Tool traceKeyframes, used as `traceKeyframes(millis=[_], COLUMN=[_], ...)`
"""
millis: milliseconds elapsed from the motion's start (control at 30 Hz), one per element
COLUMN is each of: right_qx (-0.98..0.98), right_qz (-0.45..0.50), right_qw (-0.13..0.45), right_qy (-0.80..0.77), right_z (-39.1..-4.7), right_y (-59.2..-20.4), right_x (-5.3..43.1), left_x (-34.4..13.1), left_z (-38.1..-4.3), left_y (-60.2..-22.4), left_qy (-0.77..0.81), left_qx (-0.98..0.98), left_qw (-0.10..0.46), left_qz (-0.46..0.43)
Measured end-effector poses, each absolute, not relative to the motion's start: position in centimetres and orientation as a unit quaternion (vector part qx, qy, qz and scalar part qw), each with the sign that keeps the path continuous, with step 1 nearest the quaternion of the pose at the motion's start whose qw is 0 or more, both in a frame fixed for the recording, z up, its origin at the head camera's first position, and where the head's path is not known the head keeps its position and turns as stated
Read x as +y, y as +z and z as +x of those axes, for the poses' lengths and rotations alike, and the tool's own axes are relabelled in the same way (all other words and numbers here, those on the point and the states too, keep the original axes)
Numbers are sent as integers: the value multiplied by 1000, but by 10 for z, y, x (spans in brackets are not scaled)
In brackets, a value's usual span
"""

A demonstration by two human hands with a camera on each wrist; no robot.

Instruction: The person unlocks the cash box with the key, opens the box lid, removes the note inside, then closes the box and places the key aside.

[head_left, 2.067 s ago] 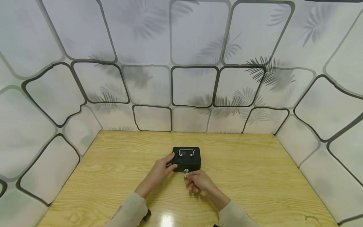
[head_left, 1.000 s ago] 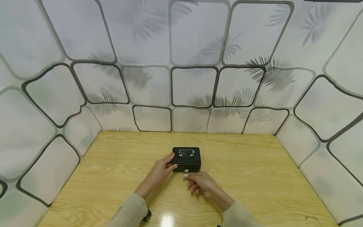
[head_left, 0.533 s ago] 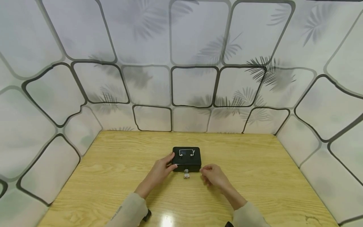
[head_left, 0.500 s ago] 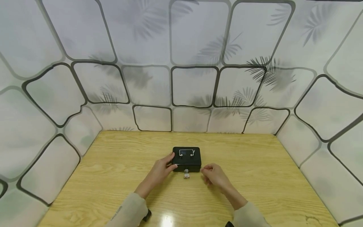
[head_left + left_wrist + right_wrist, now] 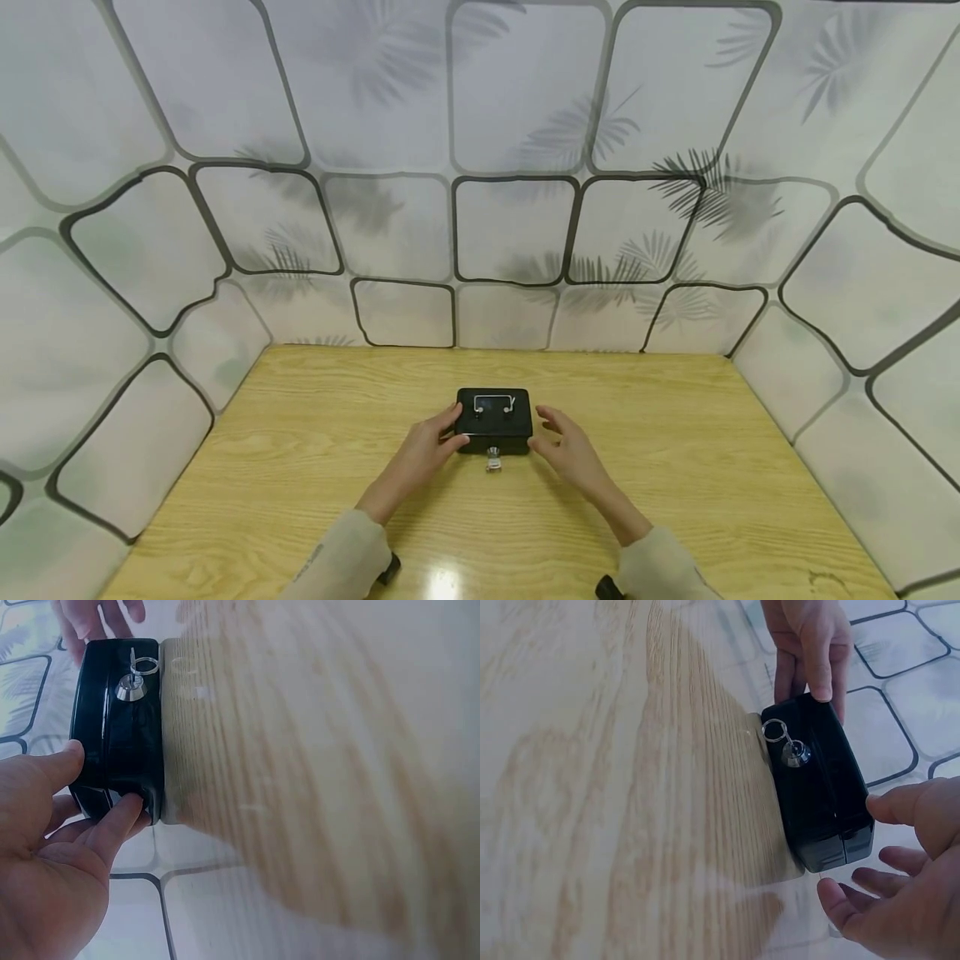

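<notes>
A small black cash box [image 5: 493, 423] stands closed on the wooden table, its wire handle [image 5: 493, 398] lying on the lid. From the lock [image 5: 131, 688] on the front sticks a key with a metal ring [image 5: 774, 730]. My left hand [image 5: 416, 454] holds the box's left end, thumb on the front upper edge and fingers at the side. At the other end is my right hand [image 5: 572, 457], fingers parted and loosely bent. Its thumb tip is right at the front corner in the right wrist view, while the fingers stand just off the end face.
The light wooden table [image 5: 330, 400] reaches back to a pale curtain-like wall [image 5: 510, 225] with dark outlined shapes and leaf prints, which also encloses both sides. A black piece [image 5: 390, 569] shows at the left sleeve, another [image 5: 609, 588] at the right.
My right hand has let go of the key at the lock, moved right, and now spreads its fingers beside the box's right end. The left hand and the box have stayed put.
</notes>
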State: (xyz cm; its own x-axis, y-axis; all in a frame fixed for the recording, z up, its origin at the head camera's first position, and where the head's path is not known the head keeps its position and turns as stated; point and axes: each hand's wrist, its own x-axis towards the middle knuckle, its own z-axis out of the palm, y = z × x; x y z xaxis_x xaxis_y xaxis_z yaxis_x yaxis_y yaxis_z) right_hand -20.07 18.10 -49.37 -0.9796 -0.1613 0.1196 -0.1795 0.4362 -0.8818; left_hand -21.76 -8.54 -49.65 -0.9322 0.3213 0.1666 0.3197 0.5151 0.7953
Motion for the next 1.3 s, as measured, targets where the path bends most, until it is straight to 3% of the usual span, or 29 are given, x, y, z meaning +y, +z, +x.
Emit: traceKeyframes(millis=[500, 1300], right_qx=[-844, -878], right_qz=[143, 124], right_qw=[7, 28], right_qy=[516, 462], right_z=[-205, -199], right_y=[-502, -503], right_x=[173, 166], left_x=[-87, -91], left_z=[-218, -219], left_y=[-496, -497], left_qy=[448, 416], left_qx=[875, 886], left_qw=[11, -1], left_qz=[180, 203])
